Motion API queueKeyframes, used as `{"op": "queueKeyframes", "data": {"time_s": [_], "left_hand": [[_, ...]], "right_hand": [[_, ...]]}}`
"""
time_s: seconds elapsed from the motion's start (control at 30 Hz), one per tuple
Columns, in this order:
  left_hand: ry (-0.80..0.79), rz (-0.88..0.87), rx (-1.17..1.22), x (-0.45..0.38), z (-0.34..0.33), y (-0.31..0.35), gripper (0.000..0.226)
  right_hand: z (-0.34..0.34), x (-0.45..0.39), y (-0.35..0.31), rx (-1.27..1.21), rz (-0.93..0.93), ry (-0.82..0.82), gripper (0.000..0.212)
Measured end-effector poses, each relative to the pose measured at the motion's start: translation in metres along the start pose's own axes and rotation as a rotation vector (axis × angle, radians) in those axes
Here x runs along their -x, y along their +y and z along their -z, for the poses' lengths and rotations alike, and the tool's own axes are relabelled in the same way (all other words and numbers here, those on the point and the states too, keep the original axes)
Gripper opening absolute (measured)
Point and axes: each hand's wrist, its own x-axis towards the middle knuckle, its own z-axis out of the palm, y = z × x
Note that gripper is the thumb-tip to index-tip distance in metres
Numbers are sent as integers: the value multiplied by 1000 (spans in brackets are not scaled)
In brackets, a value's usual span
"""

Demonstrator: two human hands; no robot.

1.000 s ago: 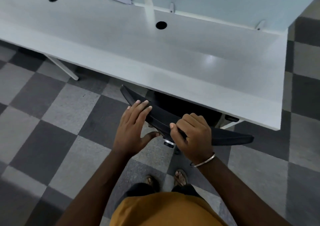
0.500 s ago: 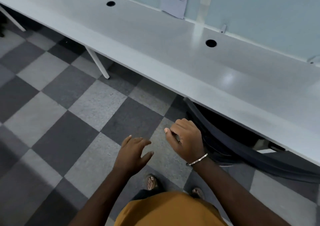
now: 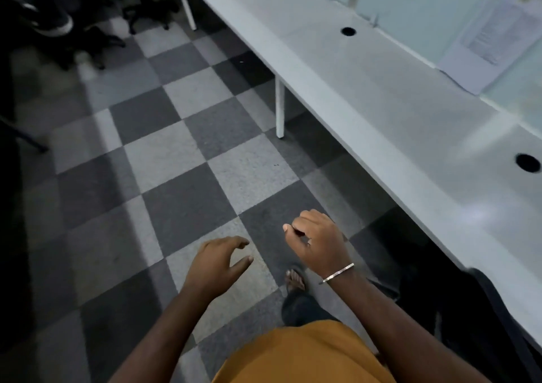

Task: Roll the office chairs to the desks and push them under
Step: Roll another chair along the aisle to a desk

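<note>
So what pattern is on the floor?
A checkerboard of light and dark grey squares on the carpet floor, clearest in the head view.

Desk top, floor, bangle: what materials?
Desk top: likely white laminate, smooth semi-gloss; it shows soft light glare. Floor: looks like carpet tile, matte speckled texture in grey checks. Bangle: probably metal, thin with a silvery shine.
</note>
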Motion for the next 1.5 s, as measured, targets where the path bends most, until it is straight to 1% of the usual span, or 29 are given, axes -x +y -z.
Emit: {"op": "queueKeyframes", "data": {"time_s": [0.1,0.17,0.3,0.37,0.47,0.57,0.73,0.83,0.93,1.07,1.17,1.3,1.33,1.5], "left_hand": [[59,81,32,-25,23,-24,52],[89,125,53,-44,37,-36,53],[116,247,85,-93,72,-68,54],[123,290,86,-117,90,-84,58],[146,355,123,-151,113,-107,65],[169,403,170,-174,132,-128,71],[211,470,234,-221,168,-187,64],[251,501,266,-253,195,-235,62],[260,524,273,-286,226,-305,64],[242,557,276,-319,283,-388,59],[236,549,249,-338,326,-436,53],[276,592,265,-368,387,-512,62],[284,596,257,-376,398,-526,62],[247,580,235,-442,452,-603,60]], "right_hand": [[-36,-51,6,-22,28,-60,36],[-56,-86,13,3,39,-129,34],[-101,-168,39,67,27,-361,24],[-121,-210,47,81,24,-466,22],[-148,-269,49,95,48,-599,30],[-174,-320,40,95,69,-664,38],[-242,-408,18,99,151,-723,38],[-291,-462,-3,99,176,-770,42],[-351,-521,-28,116,201,-797,44],[-417,-597,-71,134,164,-834,46],[-454,-643,-93,150,144,-830,46],[-513,-707,-123,151,96,-826,45],[-525,-721,-130,152,108,-825,45],[-599,-813,-153,157,114,-818,46]]}}
